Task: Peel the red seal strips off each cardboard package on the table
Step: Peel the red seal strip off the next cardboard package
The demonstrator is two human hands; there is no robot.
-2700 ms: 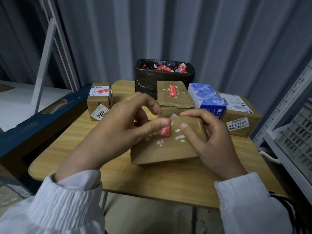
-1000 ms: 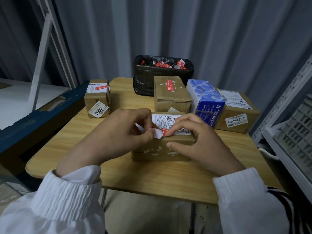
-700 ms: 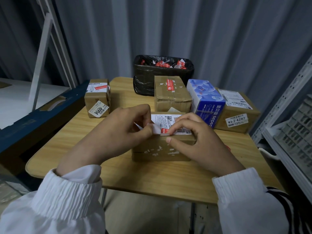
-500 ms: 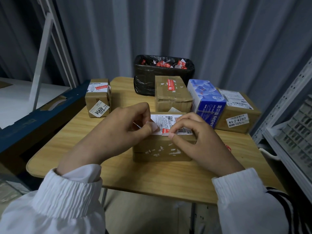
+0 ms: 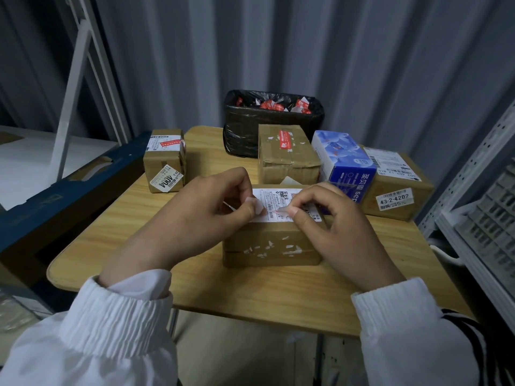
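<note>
Red tape (image 5: 166, 142) still crosses the top of the small package (image 5: 164, 168) at the far left, so that one awaits you. Your left hand (image 5: 200, 215) pinches a pale scrap (image 5: 255, 204) between thumb and forefinger. It may be the strip that sat on the front face of the near package (image 5: 271, 246) moments ago, since that face now carries only white residue. You have since laid that package flat, shipping label (image 5: 281, 199) up, in the near middle of the table (image 5: 195, 288). A sliver of red seal strip (image 5: 276, 210) remains on the label, and your right hand (image 5: 337, 229), fingers curled, has brought its fingertips onto it; whether they have the edge pinched I cannot tell. I judge this package nearly done. Farther right, the far package (image 5: 287, 162) keeps its red strip (image 5: 284, 139), the black bin (image 5: 273, 118) behind it.
</note>
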